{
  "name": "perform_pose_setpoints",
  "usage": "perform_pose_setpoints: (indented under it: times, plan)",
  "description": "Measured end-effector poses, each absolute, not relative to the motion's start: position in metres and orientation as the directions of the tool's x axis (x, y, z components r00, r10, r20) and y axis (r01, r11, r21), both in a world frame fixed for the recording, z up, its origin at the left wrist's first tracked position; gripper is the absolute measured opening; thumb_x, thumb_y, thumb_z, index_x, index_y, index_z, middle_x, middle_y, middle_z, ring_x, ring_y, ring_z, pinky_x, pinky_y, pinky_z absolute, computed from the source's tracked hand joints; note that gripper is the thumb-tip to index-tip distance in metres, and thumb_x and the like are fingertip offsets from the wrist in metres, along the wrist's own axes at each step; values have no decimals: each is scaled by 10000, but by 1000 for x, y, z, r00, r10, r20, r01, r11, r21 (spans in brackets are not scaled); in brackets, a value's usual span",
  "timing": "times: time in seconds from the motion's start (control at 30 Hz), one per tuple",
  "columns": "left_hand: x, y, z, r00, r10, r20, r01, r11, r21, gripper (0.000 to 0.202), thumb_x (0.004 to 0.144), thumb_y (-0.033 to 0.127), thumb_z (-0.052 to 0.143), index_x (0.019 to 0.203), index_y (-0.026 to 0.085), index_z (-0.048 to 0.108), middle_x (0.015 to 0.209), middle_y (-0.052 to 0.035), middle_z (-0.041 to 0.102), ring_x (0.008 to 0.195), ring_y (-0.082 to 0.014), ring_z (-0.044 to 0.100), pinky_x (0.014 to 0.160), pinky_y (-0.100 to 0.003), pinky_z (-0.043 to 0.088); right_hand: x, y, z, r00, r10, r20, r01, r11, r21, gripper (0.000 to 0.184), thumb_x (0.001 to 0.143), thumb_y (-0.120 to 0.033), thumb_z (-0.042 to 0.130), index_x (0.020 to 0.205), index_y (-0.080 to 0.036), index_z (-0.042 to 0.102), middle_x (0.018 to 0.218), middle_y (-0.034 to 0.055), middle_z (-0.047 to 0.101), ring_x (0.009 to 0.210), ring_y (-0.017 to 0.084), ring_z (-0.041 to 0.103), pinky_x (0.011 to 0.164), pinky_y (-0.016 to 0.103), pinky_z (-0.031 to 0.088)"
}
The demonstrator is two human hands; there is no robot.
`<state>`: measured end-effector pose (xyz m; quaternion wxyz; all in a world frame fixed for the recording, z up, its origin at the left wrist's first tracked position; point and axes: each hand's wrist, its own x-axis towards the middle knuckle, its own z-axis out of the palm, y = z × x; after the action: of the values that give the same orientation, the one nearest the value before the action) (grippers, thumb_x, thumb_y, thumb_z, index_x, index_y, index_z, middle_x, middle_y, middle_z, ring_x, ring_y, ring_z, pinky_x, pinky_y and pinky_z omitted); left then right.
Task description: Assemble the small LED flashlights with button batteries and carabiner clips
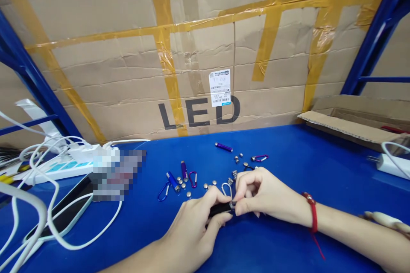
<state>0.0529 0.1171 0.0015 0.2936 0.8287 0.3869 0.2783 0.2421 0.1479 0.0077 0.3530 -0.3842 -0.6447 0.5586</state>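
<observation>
My left hand is closed around a small black keychain flashlight, held low over the blue table. At its metal end, the fingertips of my right hand pinch the silver end piece. A silver carabiner clip stands up from that end. Beyond my hands lie a purple tube, a purple carabiner with a metal end piece, and several small silver parts. Left of them are a blue flashlight with a blue carabiner, a dark purple flashlight, another purple carabiner and several button cells.
A large taped cardboard sheet marked LED stands behind the blue table. On the left are a white power strip, tangled white cables and a phone. An open cardboard box and white charger sit right.
</observation>
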Motion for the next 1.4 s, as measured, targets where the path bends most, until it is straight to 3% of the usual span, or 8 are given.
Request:
perform_pose_setpoints:
  times: [0.23, 0.53, 0.8, 1.13, 1.4]
  plan:
    - [50, 116, -6, 586, 735, 341, 528, -665, 528, 90, 856, 169, 431, 829, 240, 383, 736, -8, 631, 680, -201, 642, 590, -241, 437, 240, 142, 9, -470, 882, -21, 118, 39, -992, 287, 429, -242, 853, 498, -119, 603, 540, -45, 544, 385, 42, 476, 351, 151, 381]
    - [48, 117, -8, 615, 678, 404, 487, -729, 481, 131, 844, 142, 409, 771, 235, 351, 688, -3, 594, 618, -172, 611, 551, -216, 413, 237, 136, 9, -465, 885, 25, 180, 122, -976, 308, 508, -250, 828, 512, -123, 548, 606, -46, 526, 378, 20, 442, 361, 150, 346]
    - [51, 114, -7, 576, 688, 441, 469, -720, 512, 187, 841, 131, 394, 710, 233, 309, 626, 20, 512, 520, -132, 490, 501, -207, 352, 236, 133, 5, -468, 883, -37, 177, 52, -983, 370, 577, -344, 787, 529, -143, 480, 494, -49, 518, 352, 34, 420, 353, 150, 320]
    - [51, 115, -7, 551, 720, 421, 496, -689, 529, 160, 851, 137, 425, 727, 225, 376, 685, -1, 586, 567, -134, 551, 537, -204, 387, 235, 135, 7, -464, 880, -104, 214, -3, -977, 442, 535, -469, 777, 520, -156, 465, 393, -58, 484, 316, 43, 418, 317, 140, 258]
    - [54, 116, -5, 489, 834, 257, 454, -494, 741, 95, 869, 212, 449, 791, 231, 398, 715, 0, 602, 583, -134, 568, 519, -199, 409, 234, 138, 10, -426, 895, -135, 272, -16, -962, 437, 574, -526, 728, 571, -152, 502, 351, -65, 469, 272, 23, 330, 283, 129, 181]
